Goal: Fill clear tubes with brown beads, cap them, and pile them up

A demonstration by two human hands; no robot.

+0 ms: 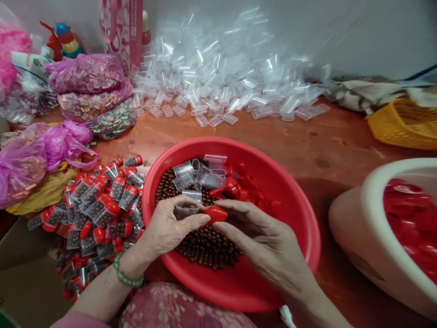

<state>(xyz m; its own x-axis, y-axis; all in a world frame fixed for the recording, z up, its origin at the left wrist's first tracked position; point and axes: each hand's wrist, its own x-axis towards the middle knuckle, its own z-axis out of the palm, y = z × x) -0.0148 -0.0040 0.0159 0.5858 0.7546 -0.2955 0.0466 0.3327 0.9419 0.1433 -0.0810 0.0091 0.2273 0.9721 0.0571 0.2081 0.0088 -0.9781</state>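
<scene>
Over a red basin my two hands meet. My left hand wraps a clear plastic tube with some brown balls showing inside. Between the thumb and fingers of my right hand is a red plastic cap, held against the tube's end; my left thumb touches it too. Whether the cap is seated on the tube I cannot tell. Below my hands the basin holds many glossy brown balls, several empty clear tubes and a group of red caps.
Left of the basin lies a heap of filled, red-capped tubes, some spilling over the table edge. Pink bags of small pieces sit behind it. A large pile of clear tubes lines the wall. On the right stand a white tub and yellow basket.
</scene>
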